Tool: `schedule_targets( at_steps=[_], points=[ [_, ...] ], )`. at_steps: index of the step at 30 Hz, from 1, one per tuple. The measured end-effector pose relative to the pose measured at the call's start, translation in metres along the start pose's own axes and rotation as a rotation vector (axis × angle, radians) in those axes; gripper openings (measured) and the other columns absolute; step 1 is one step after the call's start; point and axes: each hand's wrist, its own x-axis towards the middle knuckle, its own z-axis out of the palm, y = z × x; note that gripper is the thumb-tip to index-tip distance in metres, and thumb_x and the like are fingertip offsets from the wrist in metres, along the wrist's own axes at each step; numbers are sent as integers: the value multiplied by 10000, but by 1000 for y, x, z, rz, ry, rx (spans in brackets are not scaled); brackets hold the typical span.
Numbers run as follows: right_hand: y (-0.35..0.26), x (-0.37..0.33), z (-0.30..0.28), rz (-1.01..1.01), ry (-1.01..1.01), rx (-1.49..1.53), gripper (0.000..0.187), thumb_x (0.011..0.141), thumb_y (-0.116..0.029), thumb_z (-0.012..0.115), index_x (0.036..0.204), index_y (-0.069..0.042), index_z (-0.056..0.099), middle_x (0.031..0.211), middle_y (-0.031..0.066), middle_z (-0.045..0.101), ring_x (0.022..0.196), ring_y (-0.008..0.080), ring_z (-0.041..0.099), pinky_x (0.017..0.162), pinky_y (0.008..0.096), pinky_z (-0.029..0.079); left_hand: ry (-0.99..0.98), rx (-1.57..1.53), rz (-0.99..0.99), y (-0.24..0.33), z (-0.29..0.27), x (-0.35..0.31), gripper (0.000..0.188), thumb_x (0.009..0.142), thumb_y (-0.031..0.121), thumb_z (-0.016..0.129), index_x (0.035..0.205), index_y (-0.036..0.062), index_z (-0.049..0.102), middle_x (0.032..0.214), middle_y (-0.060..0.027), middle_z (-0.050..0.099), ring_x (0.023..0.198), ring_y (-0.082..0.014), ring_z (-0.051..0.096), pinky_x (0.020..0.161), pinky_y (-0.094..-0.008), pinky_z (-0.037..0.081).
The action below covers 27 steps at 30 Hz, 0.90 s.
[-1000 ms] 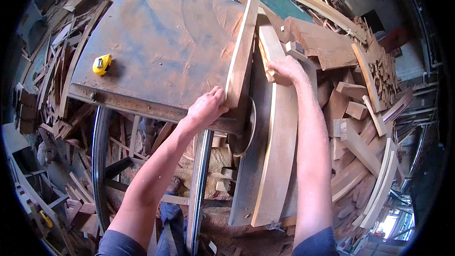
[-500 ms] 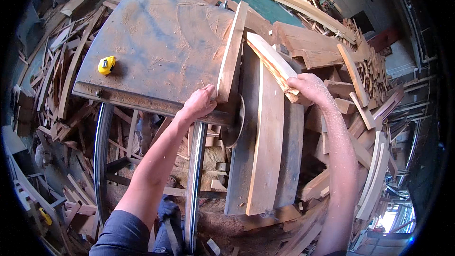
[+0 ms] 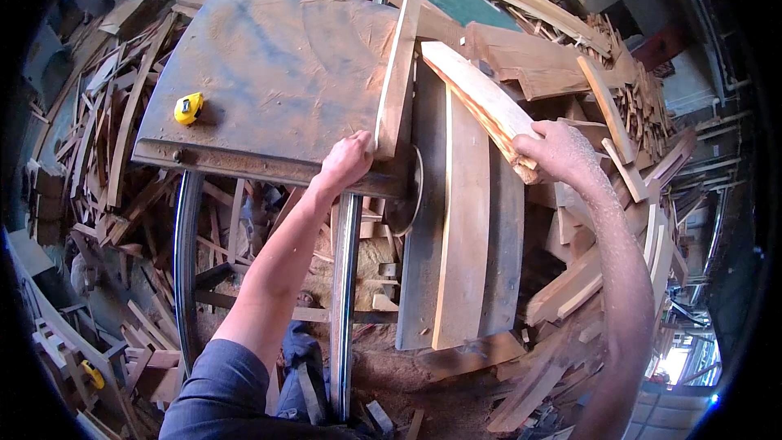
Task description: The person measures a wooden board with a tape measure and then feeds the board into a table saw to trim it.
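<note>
My left hand (image 3: 349, 161) is closed at the near end of a pale wooden strip (image 3: 399, 73), which lies along the right edge of a dusty metal saw table (image 3: 269, 73). In my right hand (image 3: 562, 151) is a thick offcut (image 3: 481, 90) with a rough, splintery edge, its far end pointing up and left. The offcut is tilted over a wide plank (image 3: 466, 244) that lies on a grey metal surface (image 3: 503, 277). Part of a round saw blade (image 3: 414, 195) shows just right of my left hand. Sawdust coats my right forearm.
A yellow tape measure (image 3: 188, 108) sits on the table's left side. Metal rails (image 3: 345, 301) run toward me below the table. Scrap wood (image 3: 130, 122) is heaped at left, and more boards (image 3: 554, 57) pile up at right and behind.
My right hand has shifted slightly right and down with the offcut. My left hand stays at the strip's end. The whole view has shifted a little.
</note>
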Motion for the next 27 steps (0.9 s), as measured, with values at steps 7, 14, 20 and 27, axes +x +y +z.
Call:
schedule_targets(
  at_steps=[7,14,20,27],
  points=[
    [-29,-16,0,0,13,-71,612,723,-514,571,969,39,658,950,249,676,903,356,677,827,427,520,34,-20,-20,1,-2,-1,135,841,88,493,930,-2,540,997,-247,623,929,-462,605,823,-528,493],
    [-53,-41,-6,14,-45,-33,618,740,-461,572,1032,79,641,949,266,669,912,348,677,824,416,516,32,-40,-47,2,-1,1,110,851,83,491,920,4,524,970,-242,622,918,-458,606,798,-532,494],
    [-5,-96,1,-40,51,-1,685,729,-423,601,1200,74,588,999,297,654,965,383,654,858,413,497,40,-64,-81,4,1,2,138,840,71,490,948,11,551,985,-242,636,921,-456,611,807,-523,500],
    [52,-184,1,5,55,-203,694,696,-322,693,1292,14,575,1206,277,598,1135,373,585,999,423,427,10,-24,-76,0,-3,4,194,885,121,463,993,23,592,1048,-251,637,985,-433,616,876,-491,497]
  ],
)
